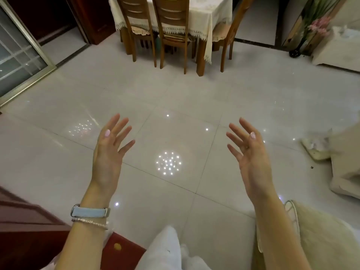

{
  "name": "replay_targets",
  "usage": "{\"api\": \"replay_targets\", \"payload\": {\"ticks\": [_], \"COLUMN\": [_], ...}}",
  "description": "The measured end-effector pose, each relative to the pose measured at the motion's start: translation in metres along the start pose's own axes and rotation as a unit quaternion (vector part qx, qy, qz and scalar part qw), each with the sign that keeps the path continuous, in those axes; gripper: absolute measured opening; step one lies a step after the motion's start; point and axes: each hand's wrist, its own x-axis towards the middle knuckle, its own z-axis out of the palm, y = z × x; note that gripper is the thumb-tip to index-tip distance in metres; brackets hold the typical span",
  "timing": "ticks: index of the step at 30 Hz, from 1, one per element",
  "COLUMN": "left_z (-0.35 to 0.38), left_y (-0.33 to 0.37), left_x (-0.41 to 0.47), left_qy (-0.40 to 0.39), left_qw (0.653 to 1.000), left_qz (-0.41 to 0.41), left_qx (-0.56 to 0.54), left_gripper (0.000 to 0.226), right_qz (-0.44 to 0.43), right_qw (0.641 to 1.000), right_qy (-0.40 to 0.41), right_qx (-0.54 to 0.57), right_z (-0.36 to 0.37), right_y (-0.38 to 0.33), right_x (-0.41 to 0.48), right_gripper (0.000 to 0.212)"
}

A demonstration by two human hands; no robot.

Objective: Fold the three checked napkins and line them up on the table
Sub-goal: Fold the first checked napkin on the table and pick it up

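Knee (167, 248), left hand (110, 151), right hand (251, 152) splayed over tiles (175, 94); chairs (169, 26) beyond.

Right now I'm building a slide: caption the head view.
Left hand and right hand open, empty, above glossy tiled floor; dining table ahead.

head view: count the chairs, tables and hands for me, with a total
chairs: 3
table: 1
hands, left hand and right hand: 2
total: 6
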Motion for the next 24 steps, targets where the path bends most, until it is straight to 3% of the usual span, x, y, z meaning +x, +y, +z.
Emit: {"api": "replay_targets", "payload": {"ticks": [24], "left_z": [0.018], "left_y": [-0.013], "left_x": [0.350], "left_qy": [0.020], "left_qw": [1.000], "left_qz": [0.011], "left_qx": [-0.003], "left_gripper": [0.049], "right_qz": [-0.010], "right_qw": [0.999], "right_qy": [-0.032], "right_qx": [-0.031], "right_z": [0.113], "right_y": [0.002], "right_x": [0.347], "right_gripper": [0.036]}}
